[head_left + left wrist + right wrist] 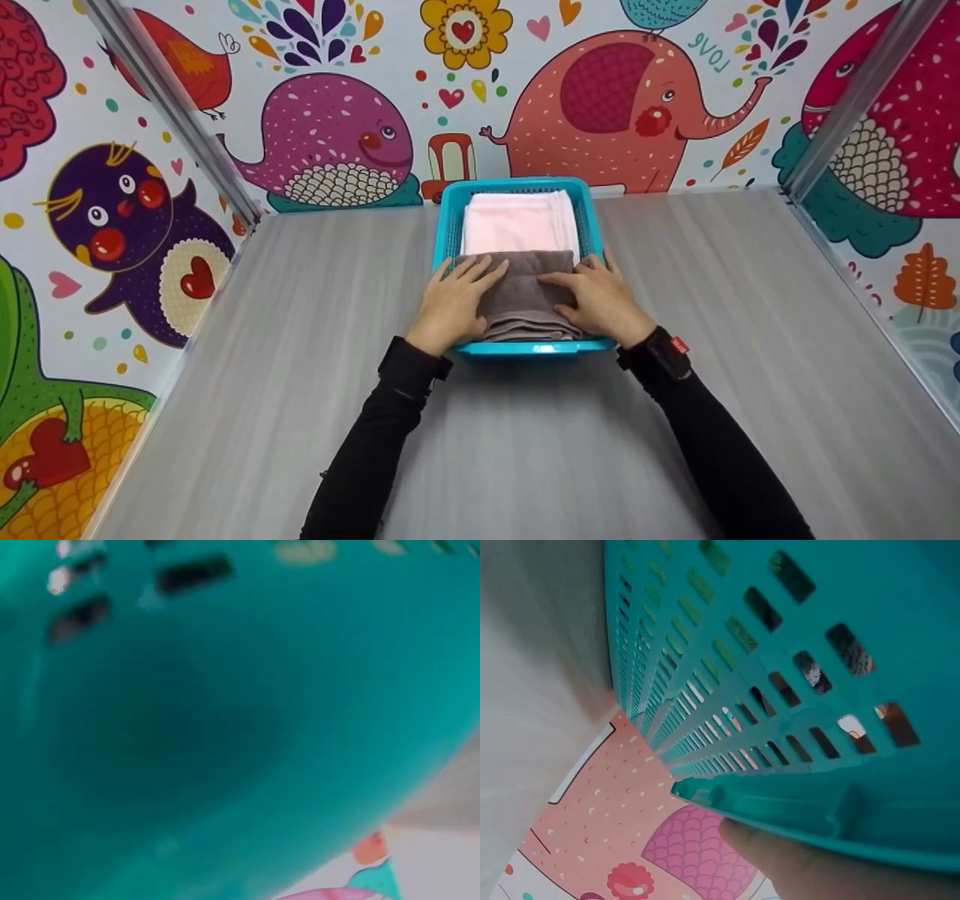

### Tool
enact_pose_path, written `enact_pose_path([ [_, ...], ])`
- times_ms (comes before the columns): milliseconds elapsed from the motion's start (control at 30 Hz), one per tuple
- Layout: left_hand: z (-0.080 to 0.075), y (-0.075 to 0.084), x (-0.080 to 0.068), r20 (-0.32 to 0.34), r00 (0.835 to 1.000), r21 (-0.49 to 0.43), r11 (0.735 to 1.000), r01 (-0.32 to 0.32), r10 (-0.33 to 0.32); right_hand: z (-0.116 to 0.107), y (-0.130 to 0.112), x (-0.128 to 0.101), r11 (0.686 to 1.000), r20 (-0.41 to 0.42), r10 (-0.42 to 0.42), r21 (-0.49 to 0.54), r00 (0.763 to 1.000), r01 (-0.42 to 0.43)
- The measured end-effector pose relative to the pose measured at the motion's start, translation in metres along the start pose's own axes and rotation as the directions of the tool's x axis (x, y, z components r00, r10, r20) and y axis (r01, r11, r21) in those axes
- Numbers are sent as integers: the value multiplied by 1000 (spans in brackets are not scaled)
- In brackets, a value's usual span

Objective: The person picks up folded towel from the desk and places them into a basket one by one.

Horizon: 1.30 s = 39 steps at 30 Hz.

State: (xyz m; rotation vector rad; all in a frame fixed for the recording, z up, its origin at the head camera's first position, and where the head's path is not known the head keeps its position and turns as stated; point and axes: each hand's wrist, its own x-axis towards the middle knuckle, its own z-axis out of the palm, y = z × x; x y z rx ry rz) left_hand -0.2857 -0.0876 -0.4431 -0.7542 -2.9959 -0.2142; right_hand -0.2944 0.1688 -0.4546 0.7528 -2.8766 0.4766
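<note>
A teal slotted basket [450,217] stands on the grey table near the back wall. Inside lie a folded pink towel [517,223] at the far end and a folded grey-brown towel [521,296] at the near end. My left hand [454,300] rests flat on the grey-brown towel's left part, fingers straight. My right hand [596,296] presses its right part the same way. The left wrist view is filled by the blurred basket wall [225,727]. In the right wrist view the basket's slotted side [780,690] shows, with part of my hand [780,855] under its rim.
The grey wood-grain table [300,375] spreads wide on both sides of the basket. Walls with bright cartoon animals [337,135] enclose it at the back, left and right. Metal posts [172,105] stand at the back corners.
</note>
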Motion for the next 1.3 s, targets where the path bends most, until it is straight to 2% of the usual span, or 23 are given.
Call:
enact_pose_path([
  [100,1,-6,3,87,996,-47,998,28,-24,-1,0,2,1000,18,8,17,1000,-8],
  [233,0,-9,6,140,990,-53,998,19,-11,-2,-1,2,999,43,31,26,999,-32],
  [333,-2,-9,8,153,988,-37,999,9,-3,-1,-2,1,999,52,45,22,998,-46],
  [733,-1,-2,11,198,980,21,1000,18,-22,-3,-2,1,995,78,38,-98,996,-30],
  [967,1,-4,11,149,989,-14,1000,8,-5,-3,3,-2,995,62,1,-104,998,5],
  [1167,-2,-11,5,73,997,-168,986,-13,25,-7,4,-7,995,16,0,-101,1000,2],
  [1300,-9,-17,0,8,1000,-214,977,2,0,-11,3,-8,998,7,3,-69,1000,-3],
])
